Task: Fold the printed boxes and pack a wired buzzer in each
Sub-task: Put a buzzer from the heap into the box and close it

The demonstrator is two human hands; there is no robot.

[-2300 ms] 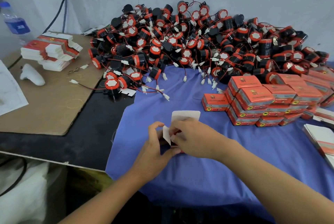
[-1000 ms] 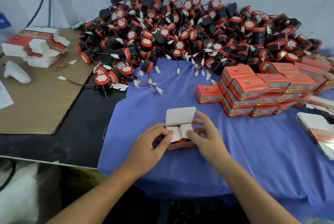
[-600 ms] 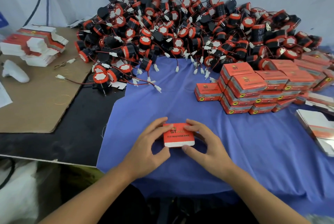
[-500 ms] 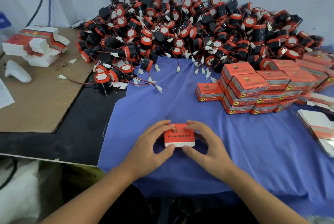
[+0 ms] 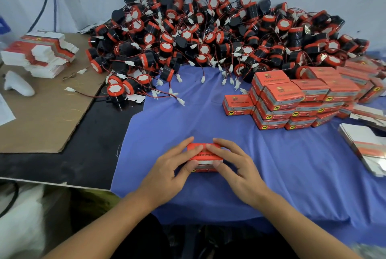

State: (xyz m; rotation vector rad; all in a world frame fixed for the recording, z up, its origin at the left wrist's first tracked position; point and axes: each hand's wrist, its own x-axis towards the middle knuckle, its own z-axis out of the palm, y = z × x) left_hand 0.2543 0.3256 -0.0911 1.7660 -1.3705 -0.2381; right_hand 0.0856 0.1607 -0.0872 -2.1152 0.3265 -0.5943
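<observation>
A closed red printed box (image 5: 205, 155) lies on the blue cloth (image 5: 292, 175) in front of me. My left hand (image 5: 169, 171) and my right hand (image 5: 240, 169) both press on it: straight fingers lie across its top and the thumbs push against its near face. Whatever is inside the box is hidden. A big heap of black-and-red wired buzzers (image 5: 208, 35) fills the back of the table. To the right stands a stack of packed red boxes (image 5: 292, 100).
Flat unfolded boxes sit in a pile at the left (image 5: 41, 54) on a brown cardboard sheet (image 5: 41, 116), and more flat boxes (image 5: 367, 148) lie at the right edge. A white plastic object (image 5: 17, 84) rests on the cardboard. The table's front edge is just below my wrists.
The box had its white lid and flaps open; the lid is now folded down. My hands moved from its sides to lie over its top.
</observation>
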